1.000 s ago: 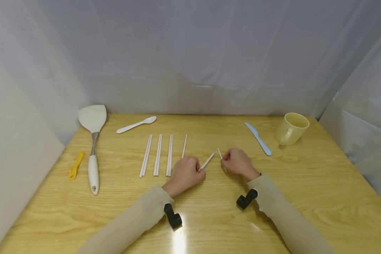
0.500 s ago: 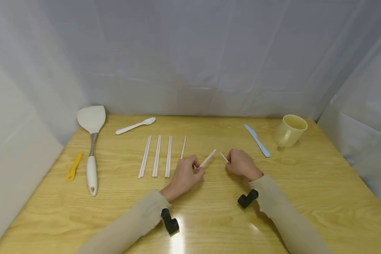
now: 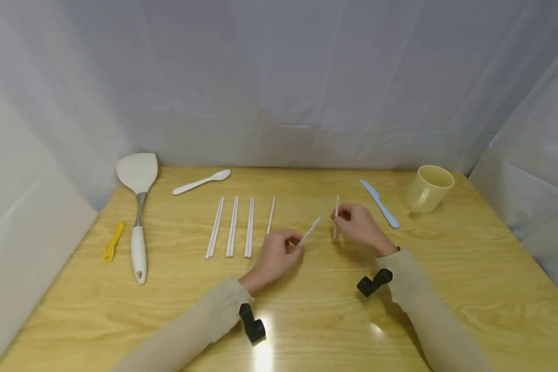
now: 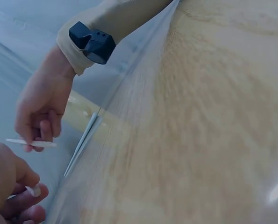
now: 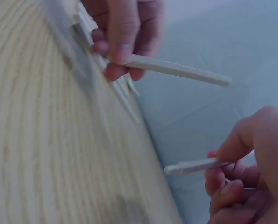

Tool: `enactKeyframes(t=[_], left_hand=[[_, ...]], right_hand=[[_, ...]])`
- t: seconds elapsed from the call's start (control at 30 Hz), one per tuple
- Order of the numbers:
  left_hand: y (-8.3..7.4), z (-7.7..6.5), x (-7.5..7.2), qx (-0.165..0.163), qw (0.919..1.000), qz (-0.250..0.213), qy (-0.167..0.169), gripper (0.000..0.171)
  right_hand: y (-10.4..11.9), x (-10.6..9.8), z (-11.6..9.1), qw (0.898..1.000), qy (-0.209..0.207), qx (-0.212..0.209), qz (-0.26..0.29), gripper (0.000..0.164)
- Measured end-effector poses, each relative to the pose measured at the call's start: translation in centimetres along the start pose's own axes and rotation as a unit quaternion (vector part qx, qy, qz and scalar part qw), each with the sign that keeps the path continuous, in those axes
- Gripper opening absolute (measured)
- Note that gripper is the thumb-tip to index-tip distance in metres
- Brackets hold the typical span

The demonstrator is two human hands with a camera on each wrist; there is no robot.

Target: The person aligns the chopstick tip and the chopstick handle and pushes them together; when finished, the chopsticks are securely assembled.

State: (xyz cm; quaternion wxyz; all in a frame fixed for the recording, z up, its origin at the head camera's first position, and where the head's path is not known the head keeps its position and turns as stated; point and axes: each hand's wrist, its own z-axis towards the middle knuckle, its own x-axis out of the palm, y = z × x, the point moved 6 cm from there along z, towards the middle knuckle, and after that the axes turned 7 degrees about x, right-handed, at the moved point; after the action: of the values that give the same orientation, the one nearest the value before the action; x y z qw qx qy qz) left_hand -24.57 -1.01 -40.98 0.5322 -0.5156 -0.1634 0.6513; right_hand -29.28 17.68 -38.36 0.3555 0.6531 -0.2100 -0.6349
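My left hand [image 3: 276, 257] pinches a short white chopstick piece [image 3: 310, 230] that slants up to the right; its lower end is hidden in the fingers. Opposite it, my right hand [image 3: 357, 227] pinches another short white chopstick piece [image 3: 337, 205], held nearly upright in the head view. The right wrist view shows a narrower, stepped tip on the right-hand piece [image 5: 192, 166]. The two pieces are apart. Beside the left hand lies a single white chopstick [image 3: 271, 213], its near end covered by that hand. Left of it lie white chopstick pairs [image 3: 249, 227], side by side.
A white-headed spatula [image 3: 139, 248] and a yellow plastic tool [image 3: 113, 242] lie at the left. Behind the pairs is a white spoon [image 3: 202, 183]. At the right lie a light blue knife [image 3: 380, 203] and a yellow mug [image 3: 420, 194]. Grey sheeting [image 3: 279, 103] encloses the table.
My right hand has shifted slightly right and away from me, turning its piece from slanted to nearly upright. The left hand's fingers have spread somewhat, its piece still pinched.
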Motion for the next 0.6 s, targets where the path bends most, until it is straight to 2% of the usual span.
enactKeyframes(t=[0.17, 0.3, 0.6], left_hand=[[0.0, -0.2, 1.2, -0.034, 0.9976, -0.041, 0.045, 0.009], [0.1, -0.6, 2.3, -0.050, 0.9945, -0.054, 0.075, 0.010], [0.3, -0.5, 2.7, -0.020, 0.9967, -0.045, 0.065, 0.011]], right_hand=[[1.2, -0.7, -0.2, 0.999, -0.006, -0.006, 0.050, 0.024], [2.0, -0.9, -0.4, 0.995, -0.016, -0.034, 0.088, 0.026], [3.2, -1.3, -0.8, 0.973, -0.073, -0.113, 0.190, 0.024]])
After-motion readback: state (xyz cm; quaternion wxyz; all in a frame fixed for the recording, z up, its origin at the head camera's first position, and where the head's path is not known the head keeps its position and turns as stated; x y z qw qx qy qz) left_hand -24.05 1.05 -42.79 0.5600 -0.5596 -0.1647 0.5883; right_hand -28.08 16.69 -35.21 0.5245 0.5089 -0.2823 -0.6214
